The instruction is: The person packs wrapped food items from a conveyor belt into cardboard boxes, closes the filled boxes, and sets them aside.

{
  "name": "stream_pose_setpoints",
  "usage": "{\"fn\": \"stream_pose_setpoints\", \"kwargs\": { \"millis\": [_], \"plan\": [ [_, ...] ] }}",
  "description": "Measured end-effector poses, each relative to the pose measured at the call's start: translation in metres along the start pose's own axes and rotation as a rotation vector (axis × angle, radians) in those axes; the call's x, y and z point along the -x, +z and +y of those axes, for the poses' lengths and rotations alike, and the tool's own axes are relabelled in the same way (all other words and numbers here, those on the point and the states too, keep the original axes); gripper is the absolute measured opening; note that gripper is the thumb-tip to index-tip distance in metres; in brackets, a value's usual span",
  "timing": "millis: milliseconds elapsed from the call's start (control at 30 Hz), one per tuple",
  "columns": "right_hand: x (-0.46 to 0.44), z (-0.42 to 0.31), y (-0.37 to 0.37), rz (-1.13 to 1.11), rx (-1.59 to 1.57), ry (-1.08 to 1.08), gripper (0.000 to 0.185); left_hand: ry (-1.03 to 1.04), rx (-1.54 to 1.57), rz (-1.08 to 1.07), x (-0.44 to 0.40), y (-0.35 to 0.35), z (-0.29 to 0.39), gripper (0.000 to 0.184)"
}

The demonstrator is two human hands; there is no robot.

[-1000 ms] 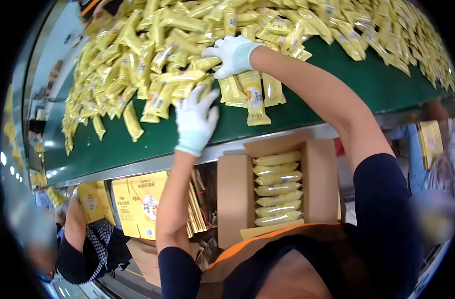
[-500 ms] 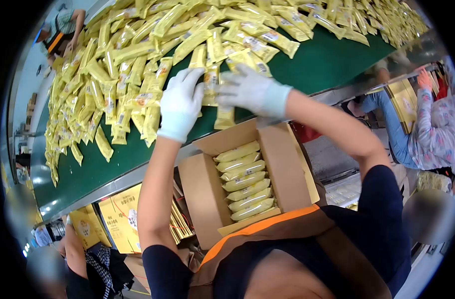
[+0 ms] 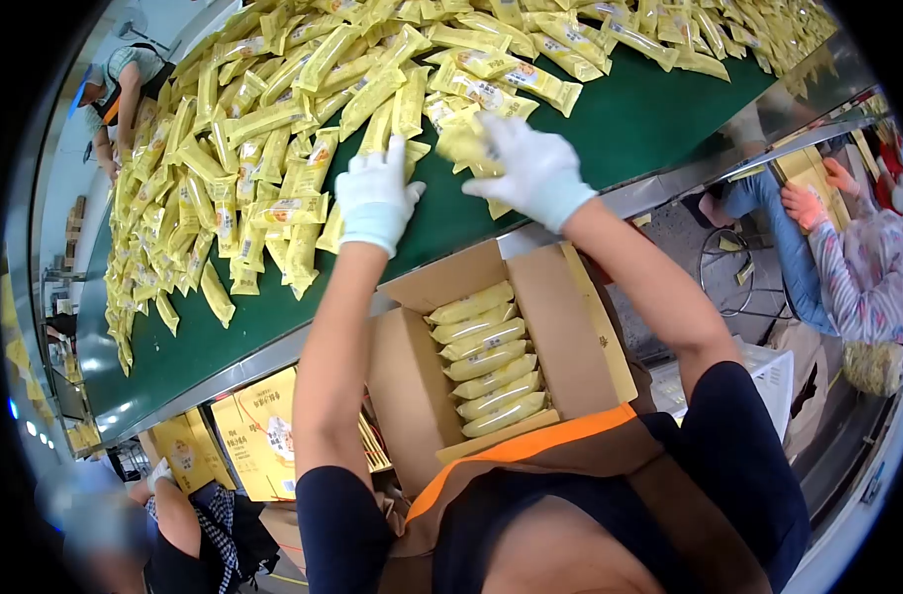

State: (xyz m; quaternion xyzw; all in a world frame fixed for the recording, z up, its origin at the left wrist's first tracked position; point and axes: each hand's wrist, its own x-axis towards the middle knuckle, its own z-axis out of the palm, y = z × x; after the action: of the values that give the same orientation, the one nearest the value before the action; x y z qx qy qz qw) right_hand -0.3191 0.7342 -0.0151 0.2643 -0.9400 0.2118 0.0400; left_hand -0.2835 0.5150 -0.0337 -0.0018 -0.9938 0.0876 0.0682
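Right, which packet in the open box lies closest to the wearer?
The end packet, beside the near flap; the other packets in the row lie beyond it.

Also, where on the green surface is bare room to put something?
The widest bare green surface lies beyond the right hand, between packets and metal rim. A narrower strip follows the rim at lower left. The far side is crowded.

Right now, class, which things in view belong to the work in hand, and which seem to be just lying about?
In use:
left hand
right hand
yellow packets
green belt
open carton with its row of packets

Seemingly lying about:
printed yellow box, lower left
white crate, right
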Motion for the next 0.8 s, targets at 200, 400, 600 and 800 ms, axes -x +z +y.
{"fn": "stream_pose_setpoints", "kwargs": {
  "millis": [200, 400, 600, 800],
  "plan": [
    [-0.005, 0.055, -0.028, -0.231, 0.263, -0.527, 0.047, 0.240, 0.255, -0.124, 0.056, -0.005, -0.035, 0.065],
    [-0.002, 0.044, -0.001, 0.036, 0.139, 0.040, 0.033, 0.159, 0.347, 0.034, 0.092, 0.004, -0.035, 0.058],
    [0.029, 0.023, 0.016, 0.090, 0.258, -0.137, 0.033, -0.025, 0.429, 0.340, 0.068, -0.018, -0.049, 0.047],
    [0.039, 0.019, -0.001, -0.027, 0.191, -0.423, 0.058, -0.111, 0.103, -0.092, 0.035, 0.009, -0.055, 0.063]
  ]
}}
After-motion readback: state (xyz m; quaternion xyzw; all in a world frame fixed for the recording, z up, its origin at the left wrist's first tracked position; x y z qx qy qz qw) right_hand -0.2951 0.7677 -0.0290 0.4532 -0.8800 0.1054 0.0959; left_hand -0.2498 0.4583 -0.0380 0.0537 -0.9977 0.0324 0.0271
